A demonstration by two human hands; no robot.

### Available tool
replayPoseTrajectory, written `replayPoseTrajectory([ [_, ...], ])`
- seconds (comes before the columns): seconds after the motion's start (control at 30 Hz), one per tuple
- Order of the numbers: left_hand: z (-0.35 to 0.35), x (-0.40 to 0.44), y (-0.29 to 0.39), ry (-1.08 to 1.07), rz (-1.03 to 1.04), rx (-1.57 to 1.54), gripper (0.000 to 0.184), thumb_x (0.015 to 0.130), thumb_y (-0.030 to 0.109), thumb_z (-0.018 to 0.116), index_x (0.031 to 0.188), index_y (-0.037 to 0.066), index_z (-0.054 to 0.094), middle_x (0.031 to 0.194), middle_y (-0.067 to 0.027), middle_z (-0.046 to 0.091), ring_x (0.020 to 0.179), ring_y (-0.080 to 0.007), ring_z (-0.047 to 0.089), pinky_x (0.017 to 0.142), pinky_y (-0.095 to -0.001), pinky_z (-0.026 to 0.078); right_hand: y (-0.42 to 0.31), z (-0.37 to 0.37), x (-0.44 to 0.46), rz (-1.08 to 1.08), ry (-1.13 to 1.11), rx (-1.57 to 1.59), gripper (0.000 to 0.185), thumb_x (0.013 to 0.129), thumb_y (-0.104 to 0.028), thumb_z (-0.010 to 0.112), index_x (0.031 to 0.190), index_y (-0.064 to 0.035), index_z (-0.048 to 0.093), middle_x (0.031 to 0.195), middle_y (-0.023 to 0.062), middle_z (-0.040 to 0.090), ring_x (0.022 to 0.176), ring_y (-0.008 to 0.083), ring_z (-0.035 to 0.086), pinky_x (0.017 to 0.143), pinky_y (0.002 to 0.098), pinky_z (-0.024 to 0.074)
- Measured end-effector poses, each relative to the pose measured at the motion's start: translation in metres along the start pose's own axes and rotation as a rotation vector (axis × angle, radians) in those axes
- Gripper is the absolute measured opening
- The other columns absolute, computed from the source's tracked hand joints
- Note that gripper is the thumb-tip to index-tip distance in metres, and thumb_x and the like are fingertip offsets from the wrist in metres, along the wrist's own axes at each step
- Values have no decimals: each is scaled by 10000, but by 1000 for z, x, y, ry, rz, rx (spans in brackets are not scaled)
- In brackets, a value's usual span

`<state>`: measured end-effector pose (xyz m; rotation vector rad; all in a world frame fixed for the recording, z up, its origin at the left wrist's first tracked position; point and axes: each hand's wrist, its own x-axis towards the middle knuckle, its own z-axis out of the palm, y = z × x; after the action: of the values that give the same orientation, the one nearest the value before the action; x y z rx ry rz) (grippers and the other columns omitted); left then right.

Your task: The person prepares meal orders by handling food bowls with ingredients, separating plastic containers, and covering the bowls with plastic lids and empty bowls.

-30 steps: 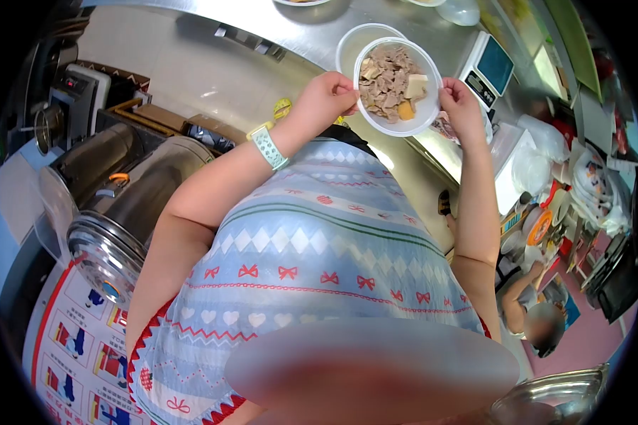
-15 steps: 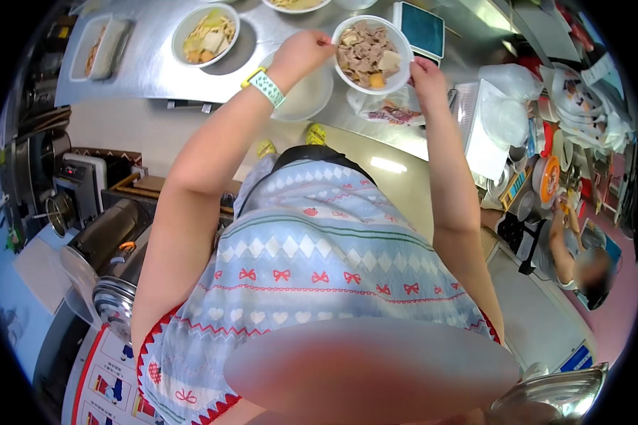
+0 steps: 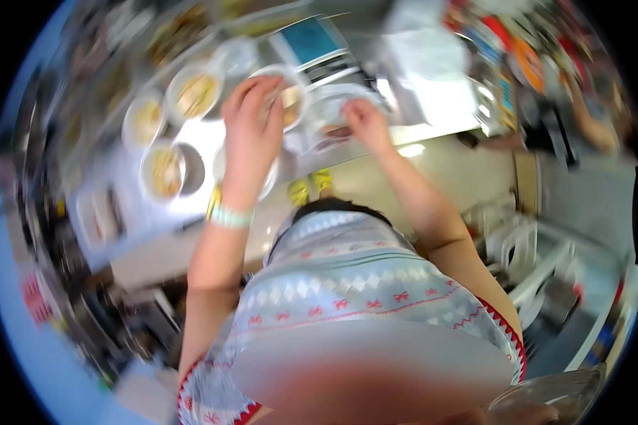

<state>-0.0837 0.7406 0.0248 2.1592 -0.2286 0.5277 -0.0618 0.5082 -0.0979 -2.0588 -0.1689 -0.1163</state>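
Steel table (image 3: pixel 197 136) ran across the upper half of the view, blurred in places. White tray (image 3: pixel 99 216) stood at its left end. Scale (image 3: pixel 308 42) with a teal top stood at the back. Clear plastic bag (image 3: pixel 342 106) lay near the front edge, something dark red in or under it.

Three filled bowls, the upper one (image 3: pixel 195 95), the left one (image 3: pixel 149 120) and the lower one (image 3: pixel 166 172), sat together left of centre. The bowl in work (image 3: pixel 290 106) was just beside the scale, partly hidden by the left hand (image 3: pixel 252 117). That hand spread over its left side, fingers extended; rim contact could not be told. Right hand (image 3: pixel 367 124) was above the bag, apart from the bowl, fingers drawn in; could not tell whether it pinched any plastic.

Step in hand, my reading: placing or steadying the bowl at the table. Next move probably called for a level bowl, left fingers clear of the food, and a sure pinch should the right hand take the bag.

Smallest: pale pieces in the bowl, too blurred to name.
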Motion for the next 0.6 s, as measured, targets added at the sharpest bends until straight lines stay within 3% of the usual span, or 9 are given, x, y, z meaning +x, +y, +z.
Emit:
replayPoseTrajectory([
  [0.1,-31,22,132,-25,388,-189,268,747,-14,631,978,109,687,1153,-115,546,981,-264,504,835,-355,409,-7,-53,-73,23,179,-120,173,911,-182,575,861,-27,633,776,112,616,672,219,584,618,333,473],
  [0.2,-25,49,183,72,996,-389,243,892,162,494,1106,65,555,1231,-199,480,1091,-331,509,940,-403,415,-2,-108,-134,305,307,222,110,908,-113,562,938,-20,612,774,69,595,707,155,581,617,283,461],
  [0.27,-23,70,204,64,1219,-463,316,853,60,437,1146,-16,526,1227,-277,470,1111,-389,511,916,-450,453,-4,-162,-180,730,175,116,154,918,-68,519,1059,-18,555,786,52,578,715,121,572,629,250,461],
  [0.33,20,77,199,49,1346,-494,353,833,-1,410,1166,-58,513,1223,-317,466,1099,-419,524,901,-455,476,29,-179,-225,661,488,107,164,925,-77,517,1073,-17,552,768,54,578,702,119,572,632,248,465],
  [0.4,71,75,245,74,1427,-504,351,833,-11,413,1166,-60,513,1222,-318,467,1077,-421,536,897,-437,480,41,-212,-251,379,986,75,182,933,-91,511,1081,-12,580,726,44,583,686,109,571,645,240,470],
  [0.43,102,67,277,-62,1282,-601,260,839,13,512,1087,-58,545,1059,-270,539,935,-344,559,789,-389,466,47,-234,-270,369,1049,56,182,933,-91,511,1081,-12,580,726,44,583,686,109,571,645,240,470],
  [0.5,165,31,335,-466,1091,-842,229,721,85,693,933,32,622,745,-84,547,678,-235,522,674,-340,436,72,-277,-325,714,929,169,314,914,-38,489,1227,-22,509,875,73,616,750,118,592,673,243,478],
  [0.53,197,12,364,-632,955,-957,233,662,121,784,856,77,661,588,9,551,549,-180,504,616,-315,421,83,-297,-349,745,916,274,433,909,-6,460,1337,-40,408,1156,126,577,931,150,611,783,265,481],
  [0.6,283,-7,409,-839,994,-851,98,718,149,748,734,106,661,569,-24,518,566,-226,505,776,-375,420,90,-354,-371,583,1121,281,420,922,-22,461,1340,-33,415,1250,133,527,1040,168,576,865,281,452],
])
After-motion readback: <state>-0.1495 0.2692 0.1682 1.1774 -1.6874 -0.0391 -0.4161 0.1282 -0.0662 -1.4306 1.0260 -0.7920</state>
